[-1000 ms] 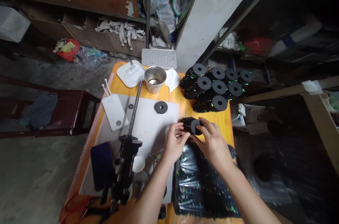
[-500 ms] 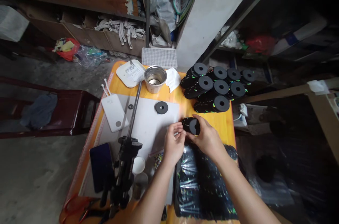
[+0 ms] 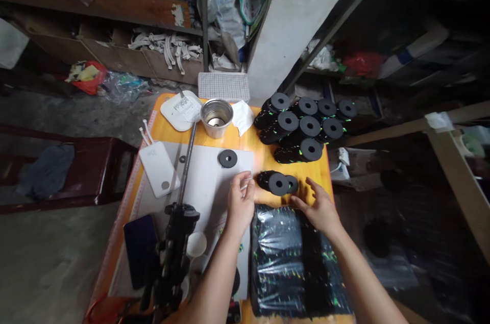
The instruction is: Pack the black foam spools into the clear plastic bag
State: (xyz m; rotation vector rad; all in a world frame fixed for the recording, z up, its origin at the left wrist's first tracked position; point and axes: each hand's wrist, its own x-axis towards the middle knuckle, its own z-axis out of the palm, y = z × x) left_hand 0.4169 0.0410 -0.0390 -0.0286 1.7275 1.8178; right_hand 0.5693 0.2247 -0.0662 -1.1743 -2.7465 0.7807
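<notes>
A short stack of black foam rings (image 3: 278,184) leans over on the yellow tabletop between my hands, with one ring slipped out of line on its right side. Just right of it, my right hand (image 3: 320,210) is open, thumb and fingers spread, touching nothing I can make out. My left hand (image 3: 241,199) is at the stack's left side, apart from it, with loosely bent fingers and a gap to the thumb. Behind, several similar ring stacks (image 3: 309,126) lean together. A single black ring (image 3: 222,159) lies on the white sheet (image 3: 206,181).
A wrapped black bundle (image 3: 281,263) lies in front of my hands. Left are a metal rod on a black clamp (image 3: 174,242), a phone (image 3: 140,247) and a white power bank (image 3: 159,168). A metal cup (image 3: 216,132) and white dish (image 3: 174,112) stand at the back edge.
My right hand has let go of the ring stack and drawn back to the right, opening. My left hand has moved slightly left, away from the stack, which now rests on the table.
</notes>
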